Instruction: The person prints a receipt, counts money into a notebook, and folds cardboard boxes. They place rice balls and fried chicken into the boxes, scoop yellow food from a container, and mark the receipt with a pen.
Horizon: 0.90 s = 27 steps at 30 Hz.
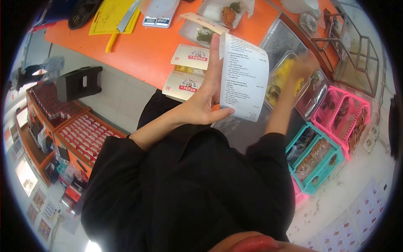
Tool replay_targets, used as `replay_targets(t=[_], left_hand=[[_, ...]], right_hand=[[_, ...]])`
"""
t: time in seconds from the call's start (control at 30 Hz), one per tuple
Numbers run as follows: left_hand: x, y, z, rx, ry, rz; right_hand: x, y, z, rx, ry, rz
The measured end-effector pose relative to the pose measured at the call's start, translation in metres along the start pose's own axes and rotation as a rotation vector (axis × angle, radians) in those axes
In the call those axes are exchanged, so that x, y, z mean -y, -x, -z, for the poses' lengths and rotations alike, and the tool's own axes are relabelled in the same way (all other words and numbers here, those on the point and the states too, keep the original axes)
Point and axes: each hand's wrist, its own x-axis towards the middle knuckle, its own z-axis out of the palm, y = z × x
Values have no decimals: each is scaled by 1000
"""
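Observation:
My left hand (205, 98) is closed on a long, curling printed receipt (245, 80), thumb against the paper's lower edge. To the right, my right hand (305, 67) is over a metal tray (321, 91) of yellow food (285, 75) that looks like scrambled egg; motion smears its fingers. Beside my left hand stand two paper food boxes (184, 86) with a printed chicken logo, lids partly up. Farther back, an open box (247, 7) holds white rice, a fried brown piece and greens. Another open box (184, 31) with greens is partly hidden by the receipt.
On the orange table (142, 50) are a yellow cutting board (105, 21), a knife (128, 17) and a digital scale (157, 20). Pink baskets (344, 122) and a teal basket (315, 159) hold packets at right. A glass-sided case (357, 63) stands behind them.

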Motion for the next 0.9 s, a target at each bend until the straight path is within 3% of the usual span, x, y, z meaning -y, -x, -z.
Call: replay_targets(t=[0.03,0.07,0.1,0.17,0.23,0.27,0.4,0.43,0.5,0.53,0.57,0.63,0.67,0.7,0.73,0.77,0.87,0.9], left_hand=[[1,1,-1,17,-50,2],[3,1,-4,31,-100,1],[5,0,-8,11,-109,0],[8,0,-18,-12,-40,10],[12,0,-25,-23,9,15],[15,1,-29,-11,67,24],[29,7,-35,-11,-117,73],[31,7,-39,-29,-118,110],[38,8,-45,-37,-112,157],[41,7,-46,-20,-89,140],[44,5,-48,-1,-68,120],[44,4,-54,2,-37,142],[43,3,-56,-12,-13,161],[42,2,-55,-2,-15,158],[43,2,-52,3,-86,160],[43,3,-49,5,-154,163],[42,9,-25,-10,-327,87],[39,13,-12,7,-323,89]], right_hand=[[-72,-14,-11,-45,-66,49],[-132,-5,-18,82,186,-100],[-179,11,-30,181,277,-380],[-281,32,-42,328,204,-73],[-313,50,-40,656,443,-76],[-358,61,-59,783,230,-64],[-364,64,-61,800,-93,-24],[-351,61,-52,810,-90,-29],[-334,56,-40,822,201,-191],[-337,51,-37,789,195,-41],[-331,47,-29,787,207,-53],[-316,44,-15,633,155,392],[-334,52,-27,656,-47,265],[-350,61,-31,648,-43,258],[-359,68,-35,556,-159,-157],[-340,62,-24,447,-273,-567],[-220,40,62,111,-1366,-1058],[-180,37,80,252,-1499,-1105]])
